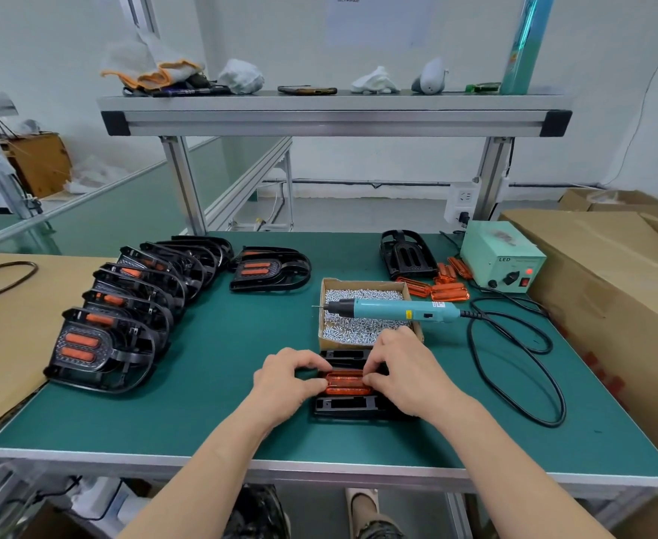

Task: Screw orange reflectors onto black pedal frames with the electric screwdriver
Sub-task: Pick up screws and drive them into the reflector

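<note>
Reflector seating comes first

Curled fingers of the left hand and the right hand pinch the ends of the orange reflector, which sits on the black pedal frame just on the near side of the screw box. It is best pressed flush, holes aligned, before lifting the electric screwdriver lying across that box. It looks oblong, translucent and ribbed.
</note>
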The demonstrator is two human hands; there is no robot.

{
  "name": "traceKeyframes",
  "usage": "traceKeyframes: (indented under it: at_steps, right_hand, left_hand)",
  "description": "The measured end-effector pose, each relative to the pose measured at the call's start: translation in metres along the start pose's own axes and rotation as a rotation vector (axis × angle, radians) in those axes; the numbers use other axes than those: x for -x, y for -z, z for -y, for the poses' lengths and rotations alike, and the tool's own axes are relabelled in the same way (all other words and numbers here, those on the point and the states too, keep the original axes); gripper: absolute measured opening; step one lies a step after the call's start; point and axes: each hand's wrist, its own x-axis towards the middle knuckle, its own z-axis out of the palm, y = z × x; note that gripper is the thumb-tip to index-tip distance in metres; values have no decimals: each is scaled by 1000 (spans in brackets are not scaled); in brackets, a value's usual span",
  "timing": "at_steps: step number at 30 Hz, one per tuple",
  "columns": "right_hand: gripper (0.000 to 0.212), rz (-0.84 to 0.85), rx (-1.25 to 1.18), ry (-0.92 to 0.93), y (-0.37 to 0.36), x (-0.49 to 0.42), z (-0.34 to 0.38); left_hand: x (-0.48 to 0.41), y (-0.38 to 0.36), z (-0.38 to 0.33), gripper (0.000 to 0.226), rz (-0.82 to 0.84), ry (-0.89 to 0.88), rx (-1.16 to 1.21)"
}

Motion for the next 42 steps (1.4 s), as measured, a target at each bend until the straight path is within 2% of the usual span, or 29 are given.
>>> traceKeyframes:
  at_steps: [9, 11, 13, 16, 18, 21, 22, 25, 29, 31, 37, 42]
  right_hand:
    - [13, 39, -50, -106, -8, 0, -3]
    - [19, 46, -108, -116, -6, 1, -4]
    - [24, -22, -220, -142, -5, 2, -7]
    - [16, -248, -514, -310, -1, 1, -10]
    - [5, -325, -850, -473, 1, -3, -11]
    - [24, -318, -1392, -639, 7, -13, -9]
    - [23, -319, -1540, -675, 10, -16, -8]
    - [46, -320, -1857, -793, 15, -25, -3]
    - [56, -319, -1970, -850, 14, -44, 1]
    - [59, -318, -2018, -896, 13, -53, 1]
    - [49, -319, -2113, -1004, 5, -78, -1]
    - [55, -361, -2103, -1079, 6, -89, 5]
  left_hand:
    - [2, 2, -7, 24, 5, -16, -144]
    - [4, 2, -6, 24, -6, -29, -125]
    - [6, 1, -3, 26, -15, -52, -88]
    - [10, 1, -2, 22, -37, -77, -5]
    - [12, 0, -4, 18, -64, -99, 12]
    - [18, -7, -7, 21, -160, -216, -4]
    - [20, -11, -8, 25, -200, -290, -51]
    - [26, -23, -12, 38, -216, -513, -257]
    - [29, -36, -7, 42, -158, -617, -418]
    - [28, -39, -4, 42, -160, -595, -417]
    - [23, -42, -4, 36, -201, -592, -417]
    - [26, -40, -5, 39, -183, -600, -437]
